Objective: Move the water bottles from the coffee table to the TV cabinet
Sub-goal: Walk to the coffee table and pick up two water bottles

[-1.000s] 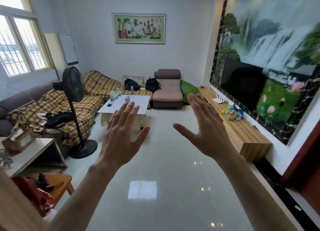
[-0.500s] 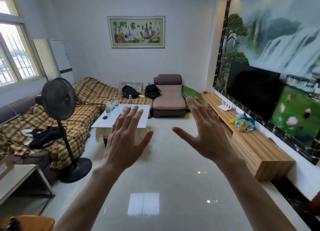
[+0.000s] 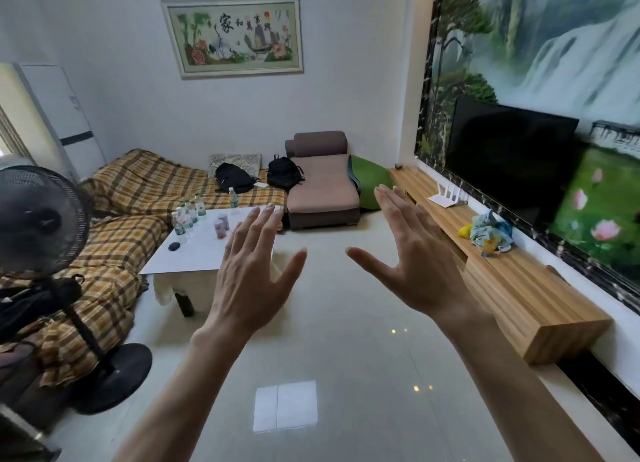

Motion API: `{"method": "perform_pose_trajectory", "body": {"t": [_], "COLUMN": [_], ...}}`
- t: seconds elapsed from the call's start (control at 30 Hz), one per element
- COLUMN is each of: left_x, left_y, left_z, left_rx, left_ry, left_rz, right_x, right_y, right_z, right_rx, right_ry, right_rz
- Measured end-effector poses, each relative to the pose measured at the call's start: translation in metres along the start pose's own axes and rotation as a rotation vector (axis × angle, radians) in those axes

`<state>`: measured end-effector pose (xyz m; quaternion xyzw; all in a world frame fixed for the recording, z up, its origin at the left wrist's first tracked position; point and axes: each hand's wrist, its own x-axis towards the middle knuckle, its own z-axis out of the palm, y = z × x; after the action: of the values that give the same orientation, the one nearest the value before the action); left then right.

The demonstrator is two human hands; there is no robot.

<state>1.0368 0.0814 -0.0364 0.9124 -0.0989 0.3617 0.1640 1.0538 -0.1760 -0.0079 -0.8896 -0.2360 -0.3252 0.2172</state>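
Left hand [image 3: 249, 271] and right hand [image 3: 412, 257] raised, fingers spread wide, holding nothing. Water bottles [image 3: 187, 216] cluster on white coffee table [image 3: 194, 257] ahead-left. Wooden TV cabinet [image 3: 512, 281] along right wall.

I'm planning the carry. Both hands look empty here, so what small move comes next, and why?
Probably step toward the coffee table: left hand and right hand are open and empty in mid-air, and the water bottles stand at its far-left edge, seemingly out of reach.

framed embroidery [image 3: 232, 36], characters 家和萬事興
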Motion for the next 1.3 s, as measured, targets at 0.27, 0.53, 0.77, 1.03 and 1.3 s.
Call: {"method": "perform_pose_trajectory", "body": {"t": [0.27, 0.53, 0.77, 1.03, 1.3], "left_x": [0.139, 0.237, 0.317, 0.432, 0.536], "left_y": [-0.028, -0.071, -0.137, -0.244, -0.337], "left_z": [0.121, 0.201, 0.273, 0.358, 0.421], "left_rx": [-0.005, 0.028, 0.037, 0.038, 0.003], "left_ry": [0.012, 0.020, 0.069, 0.073, 0.063], "left_rz": [-0.006, -0.032, -0.046, -0.036, -0.061], "right_x": [0.122, 0.229, 0.320, 0.460, 0.568], "right_y": [0.126, 0.197, 0.250, 0.291, 0.326], "right_z": [0.062, 0.124, 0.209, 0.320, 0.414], "right_rx": [0.023, 0.037, 0.023, 0.026, 0.039], "right_ry": [-0.043, -0.066, -0.087, -0.079, -0.073], "right_rz": [0.003, -0.054, -0.078, -0.082, -0.060]}}
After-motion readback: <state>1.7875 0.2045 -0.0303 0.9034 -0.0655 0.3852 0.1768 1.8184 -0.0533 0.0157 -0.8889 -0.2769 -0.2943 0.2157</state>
